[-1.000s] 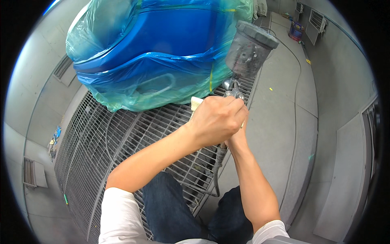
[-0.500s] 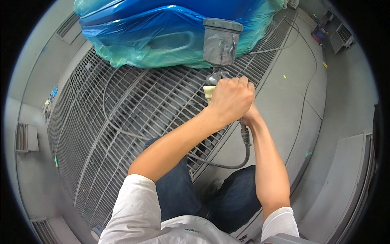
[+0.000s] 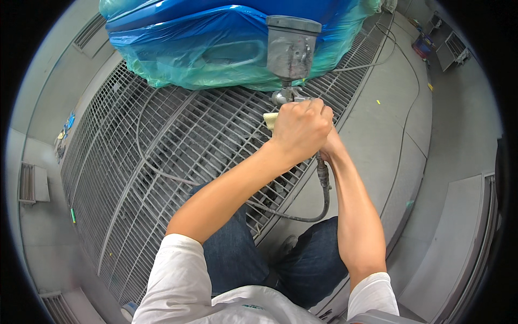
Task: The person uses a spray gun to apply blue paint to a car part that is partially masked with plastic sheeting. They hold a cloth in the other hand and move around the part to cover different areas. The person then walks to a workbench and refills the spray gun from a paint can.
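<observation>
My left hand point(image 3: 300, 129) is closed over the spray gun point(image 3: 291, 94) at twelve o'clock; my right hand point(image 3: 330, 147), mostly hidden, grips its handle. The grey cup point(image 3: 292, 47) makes it top-heavy, I judge, and the stiff hose point(image 3: 324, 189) drags. Best held by the handle.

Both hands, left hand point(image 3: 300, 128) over right hand point(image 3: 330, 147), clasp a spray gun point(image 3: 291, 59) beside blue plastic-wrapped panel point(image 3: 216, 38).
</observation>
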The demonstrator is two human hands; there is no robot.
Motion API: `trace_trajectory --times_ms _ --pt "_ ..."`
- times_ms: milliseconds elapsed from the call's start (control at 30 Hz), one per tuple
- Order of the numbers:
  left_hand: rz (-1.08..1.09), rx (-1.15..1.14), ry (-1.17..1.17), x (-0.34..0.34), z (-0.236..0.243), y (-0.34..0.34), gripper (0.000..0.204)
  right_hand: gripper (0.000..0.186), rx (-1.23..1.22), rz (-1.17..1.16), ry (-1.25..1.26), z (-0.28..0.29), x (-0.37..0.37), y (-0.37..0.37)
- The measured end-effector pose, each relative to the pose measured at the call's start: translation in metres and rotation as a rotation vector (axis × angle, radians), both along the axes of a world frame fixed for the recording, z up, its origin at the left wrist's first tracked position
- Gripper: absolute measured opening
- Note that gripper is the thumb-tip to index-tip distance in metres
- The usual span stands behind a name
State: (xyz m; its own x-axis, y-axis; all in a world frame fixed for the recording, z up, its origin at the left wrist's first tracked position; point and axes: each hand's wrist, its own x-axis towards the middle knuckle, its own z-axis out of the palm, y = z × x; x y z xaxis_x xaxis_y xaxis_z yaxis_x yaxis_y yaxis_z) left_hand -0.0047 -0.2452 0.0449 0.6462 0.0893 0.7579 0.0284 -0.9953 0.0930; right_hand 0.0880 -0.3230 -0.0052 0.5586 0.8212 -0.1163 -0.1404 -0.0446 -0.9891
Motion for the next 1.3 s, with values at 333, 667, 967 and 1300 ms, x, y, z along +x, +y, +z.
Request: trace_trajectory --times_ms 333,667,967,1300 --pt "-0.058 -0.012 -0.043 -0.009 0.006 0.002 0.015 0.007 -0.026 0.032 -0.084 0.021 -0.011 -0.004" --pt "-0.160 0.126 0.000 0.004 0.017 -0.008 0.011 0.007 0.535 -0.122 -0.226 0.001 -0.007 -0.002" --pt "-0.204 0.063 -0.028 0.026 0.024 -0.015 0.011 0.016 0.074 -0.118 -0.126 0.018 0.013 -0.031" --pt "-0.020 -0.109 -0.080 0.013 0.000 -0.019 0.016 0.012 0.032 -0.147 -0.064 0.007 -0.004 -0.020"
